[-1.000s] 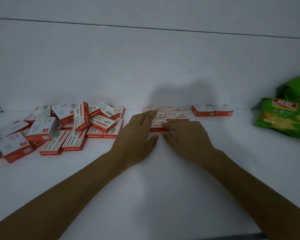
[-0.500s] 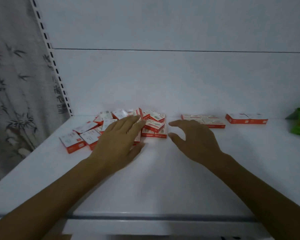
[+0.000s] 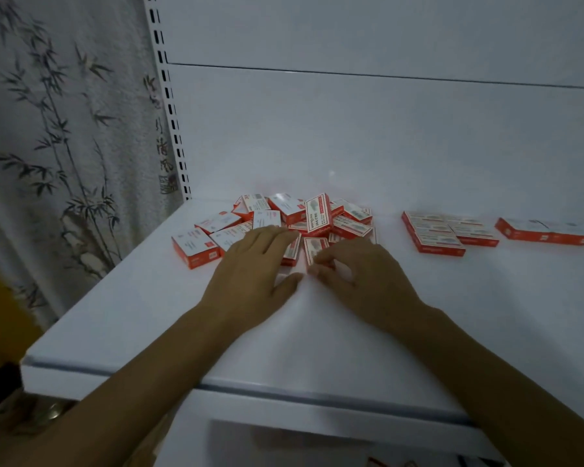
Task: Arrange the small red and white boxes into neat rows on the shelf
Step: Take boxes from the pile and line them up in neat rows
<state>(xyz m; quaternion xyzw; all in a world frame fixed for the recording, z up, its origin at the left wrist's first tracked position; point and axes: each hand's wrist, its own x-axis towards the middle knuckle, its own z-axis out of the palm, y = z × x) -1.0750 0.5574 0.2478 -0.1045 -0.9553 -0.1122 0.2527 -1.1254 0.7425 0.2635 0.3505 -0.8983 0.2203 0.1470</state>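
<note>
Early stage, most work left. A neat block and a pair lie right on the shelf. The loose pile far left is unsorted. Left hand lies flat on the pile's near edge. Right hand, fingers curled, pinches a box.

One upright box beyond the fingers of the left hand — red print runs down its white face, too blurred to read. One small box pinched by the right hand — lettering illegible. Sorted rows right of those fingertips: print unreadable.
</note>
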